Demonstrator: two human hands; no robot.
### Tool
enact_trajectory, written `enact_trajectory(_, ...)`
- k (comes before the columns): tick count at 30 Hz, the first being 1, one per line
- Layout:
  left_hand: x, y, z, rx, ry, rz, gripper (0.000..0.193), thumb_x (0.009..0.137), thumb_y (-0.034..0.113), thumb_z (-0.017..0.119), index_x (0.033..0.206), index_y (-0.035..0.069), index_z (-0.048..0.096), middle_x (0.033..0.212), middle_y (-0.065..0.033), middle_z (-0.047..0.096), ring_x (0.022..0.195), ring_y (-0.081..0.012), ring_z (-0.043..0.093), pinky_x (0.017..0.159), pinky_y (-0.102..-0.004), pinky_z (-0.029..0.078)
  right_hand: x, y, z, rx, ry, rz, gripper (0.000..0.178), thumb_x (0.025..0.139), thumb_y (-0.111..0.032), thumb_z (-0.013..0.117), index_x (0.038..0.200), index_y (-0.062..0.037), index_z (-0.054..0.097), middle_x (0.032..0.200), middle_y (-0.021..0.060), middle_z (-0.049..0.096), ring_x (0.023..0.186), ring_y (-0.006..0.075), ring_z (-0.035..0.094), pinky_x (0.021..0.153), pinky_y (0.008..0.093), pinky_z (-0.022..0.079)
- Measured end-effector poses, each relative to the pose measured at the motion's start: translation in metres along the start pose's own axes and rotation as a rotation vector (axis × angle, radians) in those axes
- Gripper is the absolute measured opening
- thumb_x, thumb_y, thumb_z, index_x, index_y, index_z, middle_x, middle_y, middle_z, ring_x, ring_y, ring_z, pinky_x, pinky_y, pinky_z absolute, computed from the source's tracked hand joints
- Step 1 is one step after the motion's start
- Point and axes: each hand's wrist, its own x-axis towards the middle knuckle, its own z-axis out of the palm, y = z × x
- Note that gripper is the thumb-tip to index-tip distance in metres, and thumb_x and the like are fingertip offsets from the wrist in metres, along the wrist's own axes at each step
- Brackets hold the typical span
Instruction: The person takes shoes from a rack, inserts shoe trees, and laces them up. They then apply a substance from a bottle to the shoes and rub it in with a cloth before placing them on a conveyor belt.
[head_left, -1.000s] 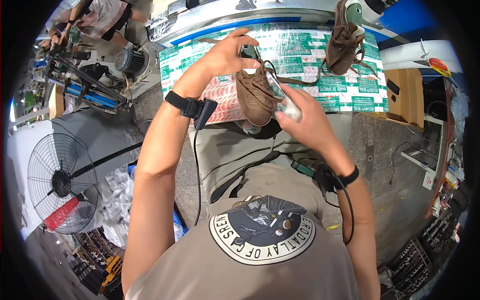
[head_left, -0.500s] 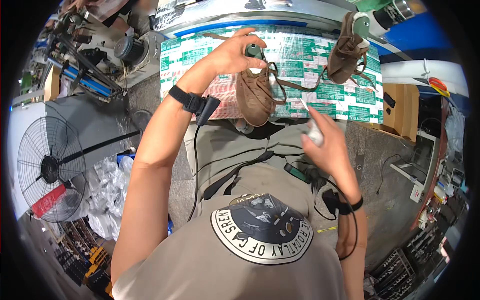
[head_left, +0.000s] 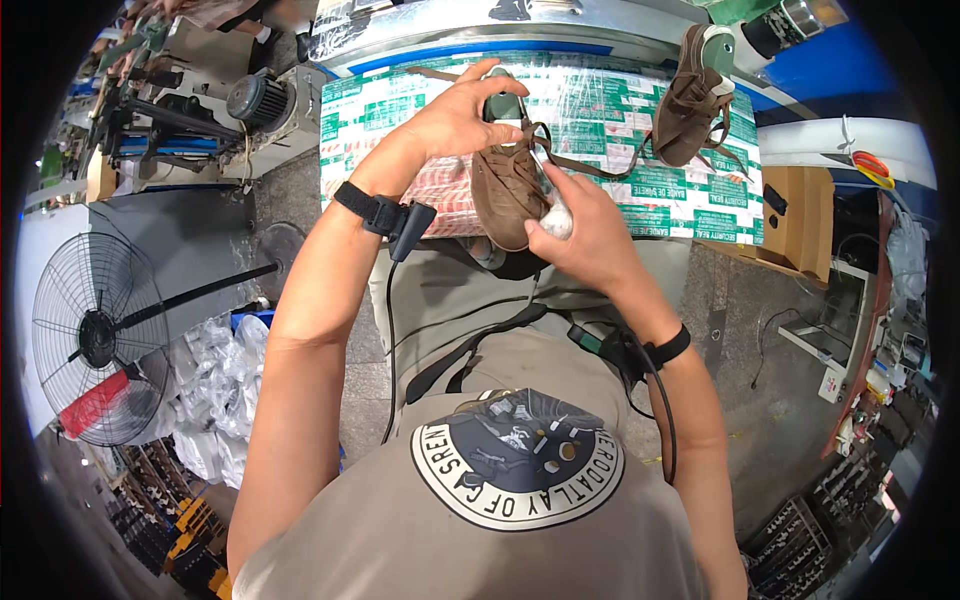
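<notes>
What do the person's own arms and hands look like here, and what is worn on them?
Both forearms are bare, no sleeves or gloves. The left hand has a black wrist strap with a small black box and a thin dark cable trailing down. The right hand has a similar black wristband, also cabled.

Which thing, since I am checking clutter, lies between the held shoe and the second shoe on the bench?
In the head view, only loose brown laces on the green-printed bench cover.

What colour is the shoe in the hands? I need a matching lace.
Brown, suede-looking shoe; it shows in the head view.
</notes>
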Motion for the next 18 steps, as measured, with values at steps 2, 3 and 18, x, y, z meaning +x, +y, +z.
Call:
enact_trajectory(2, 0.004, -0.003, 0.001, -0.011, -0.001, 0.025, 0.061, 0.089, 0.032, 0.092, 0.145, 0.025, 0.068, 0.178, -0.0279, 0.026, 0.161, -0.0456, 0.037, 0.123, -0.0495, 0.046, -0.01, -0.001, -0.005, -0.131, 0.015, -0.059, 0.078, 0.081, -0.036, 0.083, 0.14, 0.011, 0.063, 0.108, 0.0238, 0.069, 0.102, 0.0419, 0.068, 0.092, 0.0502, 0.053)
enact_trajectory(3, 0.003, -0.004, 0.001, -0.018, -0.001, 0.04, 0.062, 0.088, 0.033, 0.092, 0.145, 0.025, 0.068, 0.177, -0.0277, 0.027, 0.161, -0.0457, 0.038, 0.123, -0.0496, 0.046, -0.018, -0.004, -0.007, -0.253, 0.025, -0.124, 0.078, 0.08, -0.037, 0.085, 0.139, 0.0107, 0.063, 0.105, 0.0224, 0.068, 0.099, 0.0405, 0.067, 0.09, 0.0502, 0.052)
enact_trajectory(18, 0.002, -0.012, -0.003, -0.032, -0.037, 0.037, 0.066, 0.092, 0.03, 0.09, 0.153, 0.025, 0.065, 0.18, -0.0205, 0.027, 0.157, -0.0415, 0.044, 0.11, -0.0467, 0.056, 0.01, -0.035, 0.011, -0.293, 0.019, -0.294, 0.082, 0.075, -0.037, 0.088, 0.14, 0.0073, 0.063, 0.1, 0.015, 0.064, 0.092, 0.034, 0.063, 0.086, 0.0477, 0.048)
